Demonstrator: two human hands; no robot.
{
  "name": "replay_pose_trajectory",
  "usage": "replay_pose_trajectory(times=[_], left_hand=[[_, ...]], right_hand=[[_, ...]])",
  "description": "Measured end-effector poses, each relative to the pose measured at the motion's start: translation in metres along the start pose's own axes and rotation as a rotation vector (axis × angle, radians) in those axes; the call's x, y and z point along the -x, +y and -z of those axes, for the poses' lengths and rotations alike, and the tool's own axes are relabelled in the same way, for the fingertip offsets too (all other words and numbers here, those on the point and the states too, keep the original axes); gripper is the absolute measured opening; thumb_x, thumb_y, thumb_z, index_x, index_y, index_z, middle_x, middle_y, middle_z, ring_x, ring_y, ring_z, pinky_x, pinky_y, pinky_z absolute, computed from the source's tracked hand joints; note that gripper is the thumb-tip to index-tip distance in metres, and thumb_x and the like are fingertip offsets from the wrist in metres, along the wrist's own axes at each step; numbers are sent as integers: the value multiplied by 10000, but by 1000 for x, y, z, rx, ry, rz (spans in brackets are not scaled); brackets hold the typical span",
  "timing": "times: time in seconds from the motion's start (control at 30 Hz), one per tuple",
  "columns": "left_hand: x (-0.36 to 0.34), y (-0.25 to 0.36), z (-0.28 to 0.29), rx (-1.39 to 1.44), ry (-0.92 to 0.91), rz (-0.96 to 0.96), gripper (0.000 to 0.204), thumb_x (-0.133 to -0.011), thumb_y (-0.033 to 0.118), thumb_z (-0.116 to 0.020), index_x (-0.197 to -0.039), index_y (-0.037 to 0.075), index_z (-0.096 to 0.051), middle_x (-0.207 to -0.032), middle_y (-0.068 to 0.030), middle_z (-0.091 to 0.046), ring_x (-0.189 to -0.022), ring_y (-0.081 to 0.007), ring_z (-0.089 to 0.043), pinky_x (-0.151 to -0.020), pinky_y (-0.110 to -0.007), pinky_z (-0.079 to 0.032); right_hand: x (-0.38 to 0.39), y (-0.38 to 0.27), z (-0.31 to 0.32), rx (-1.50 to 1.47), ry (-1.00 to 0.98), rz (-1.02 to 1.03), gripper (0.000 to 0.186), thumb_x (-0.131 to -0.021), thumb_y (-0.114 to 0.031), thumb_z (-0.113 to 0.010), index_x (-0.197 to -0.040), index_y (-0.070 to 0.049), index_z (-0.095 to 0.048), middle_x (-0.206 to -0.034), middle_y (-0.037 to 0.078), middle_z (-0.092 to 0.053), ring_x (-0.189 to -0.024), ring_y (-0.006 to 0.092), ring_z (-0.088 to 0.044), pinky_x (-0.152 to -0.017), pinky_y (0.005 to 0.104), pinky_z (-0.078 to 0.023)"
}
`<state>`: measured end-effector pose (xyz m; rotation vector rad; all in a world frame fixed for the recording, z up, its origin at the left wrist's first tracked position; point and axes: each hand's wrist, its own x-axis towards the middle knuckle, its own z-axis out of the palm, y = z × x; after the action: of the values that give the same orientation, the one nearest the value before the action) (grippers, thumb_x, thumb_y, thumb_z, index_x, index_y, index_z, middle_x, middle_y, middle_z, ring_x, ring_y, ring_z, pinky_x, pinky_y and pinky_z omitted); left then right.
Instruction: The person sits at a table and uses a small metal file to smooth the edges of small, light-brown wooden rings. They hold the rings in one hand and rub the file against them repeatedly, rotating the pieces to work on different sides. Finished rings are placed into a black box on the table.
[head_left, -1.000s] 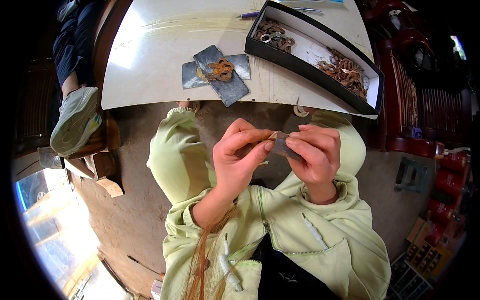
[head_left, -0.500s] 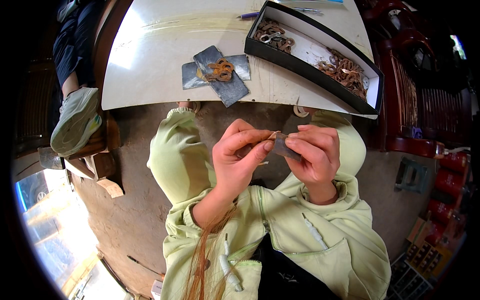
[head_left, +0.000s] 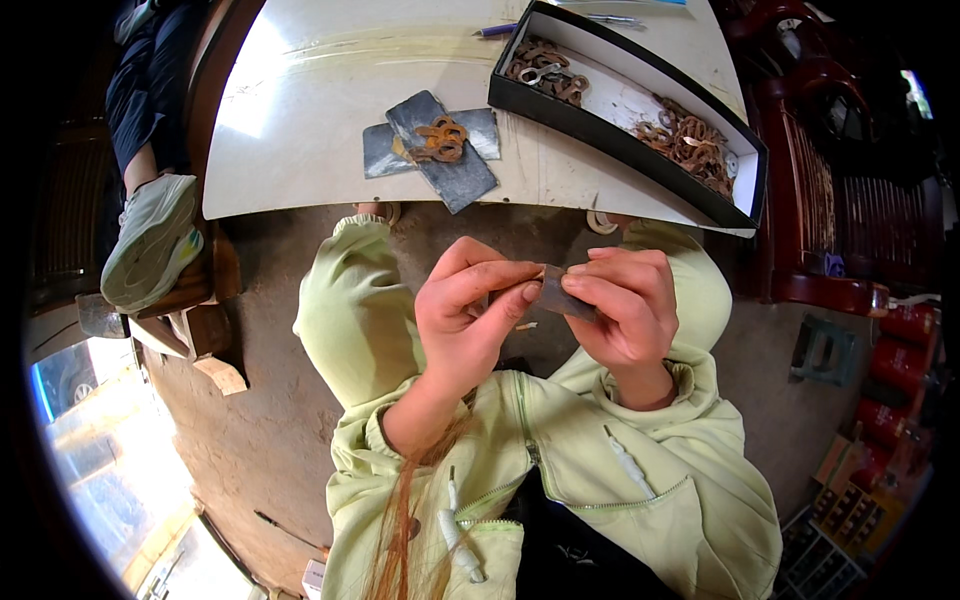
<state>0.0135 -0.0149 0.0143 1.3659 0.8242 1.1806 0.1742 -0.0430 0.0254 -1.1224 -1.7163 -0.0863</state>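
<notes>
A white table (head_left: 300, 110) fills the upper part of the view, its near edge just above the raised hands. On it lie two dark grey sheets (head_left: 440, 160) crossed over each other, with a small heap of rusty brown rings (head_left: 440, 138) resting on top. To the right, a long black tray (head_left: 640, 125) with a white floor sits at an angle and holds two more clusters of the same brown rings (head_left: 690, 140), one at each end. A purple pen (head_left: 495, 30) lies near the tray's far corner. At the left, another person's leg and a pale green shoe (head_left: 150, 240) rest on a wooden ledge. Below the table, nothing stands between the camera and the hands. The left hand (head_left: 470, 320) is curled closed, thumb and forefinger pinching one end of a small dark grey piece (head_left: 560, 297). The right hand (head_left: 625, 310) is likewise closed, its fingertips gripping the other end, so the piece sits between both hands, in front of the pale green hoodie (head_left: 600, 470).
</notes>
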Motion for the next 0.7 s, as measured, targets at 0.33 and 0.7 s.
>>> replay_pose_trajectory(times=[0.33,0.7], left_hand=[[2,-1,-3,78,25,40,162,-766,-1,-711,-927,-1,-702,-814,-11,-542,-638,-58,-493,-521,-176,-357],[2,-3,0,208,41,149,147,-782,-3,-701,-928,-26,-693,-826,-19,-532,-671,-57,-506,-545,-168,-394]], right_hand=[[-1,-2,1,-5,5,-20,332,-616,-49,-789,-920,-87,-662,-858,25,-640,-731,203,-581,-645,301,-557],[4,-2,0,-18,-7,5,401,-567,-24,-780,-946,-91,-666,-876,25,-636,-761,199,-577,-678,311,-565]])
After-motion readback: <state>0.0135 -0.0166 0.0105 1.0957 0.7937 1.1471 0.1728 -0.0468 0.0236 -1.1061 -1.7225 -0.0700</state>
